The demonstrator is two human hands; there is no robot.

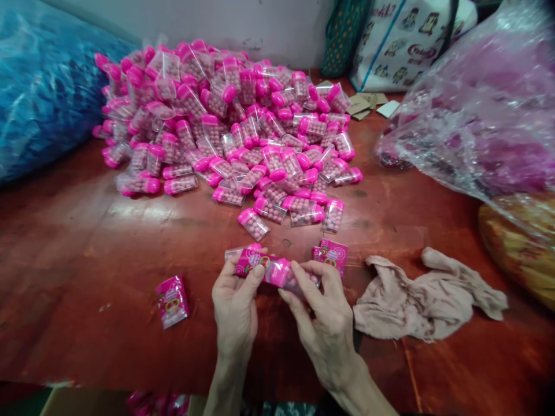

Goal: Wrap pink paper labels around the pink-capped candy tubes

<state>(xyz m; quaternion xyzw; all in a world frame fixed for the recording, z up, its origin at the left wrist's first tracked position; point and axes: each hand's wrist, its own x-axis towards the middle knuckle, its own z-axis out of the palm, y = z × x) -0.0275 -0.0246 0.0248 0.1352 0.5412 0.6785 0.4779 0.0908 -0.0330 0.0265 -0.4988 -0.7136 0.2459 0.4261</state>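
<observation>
My left hand [237, 306] pinches a printed pink wrapper sleeve [251, 261] between thumb and fingers. In my right hand [325, 312] is a small clear candy box [297, 281] filled with pink balls. The box lies end to end with the sleeve, and its inner end seems to be inside the sleeve's right end. Just behind my left fingers, another candy box [234, 252] lies on the table, partly hidden. A small stack of printed sleeves [332, 254] rests behind my right hand. To the left lies a single flat printed sleeve [172, 300].
A big heap of pink-capped candy boxes [217, 121] covers the back of the red table [87, 248]. A blue plastic bag [52, 86] stands left; a clear bag with pink contents [485, 104] stands right. A crumpled cloth [416, 300] lies right of my hands.
</observation>
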